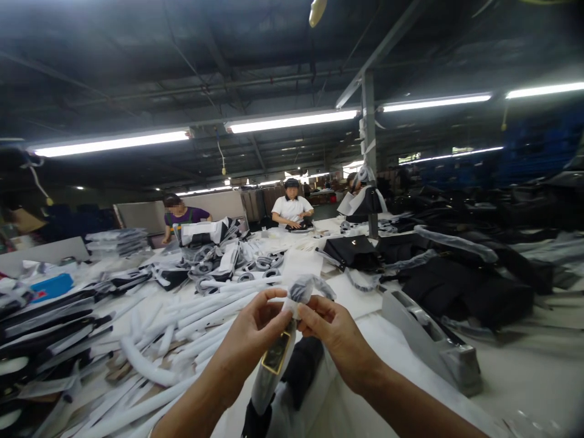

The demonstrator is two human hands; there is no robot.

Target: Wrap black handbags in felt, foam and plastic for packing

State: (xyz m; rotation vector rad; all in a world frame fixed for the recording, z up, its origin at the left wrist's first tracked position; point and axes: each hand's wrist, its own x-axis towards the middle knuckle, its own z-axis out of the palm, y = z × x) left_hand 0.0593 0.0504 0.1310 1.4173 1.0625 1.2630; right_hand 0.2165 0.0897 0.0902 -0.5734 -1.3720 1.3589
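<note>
Both my hands meet near the middle of the view, pinching a black bag strap (274, 368) covered in clear wrap. My left hand (260, 325) grips it from the left, thumb and fingers closed. From the right, my right hand (331, 331) pinches the same spot, with its fingers curled. A gold rectangular buckle shows on the strap just below my left thumb. Above my fingers the wrapped part bends over in a loop. Black material (303, 368) lies under my hands, partly hidden by them.
White foam tubes (210, 316) spread across the table on the left. A grey tape dispenser (429, 337) stands right of my hands, before piled black bags (465, 286). A blue item (52, 287) lies far left. Two people work across the table, near a metal post (368, 134).
</note>
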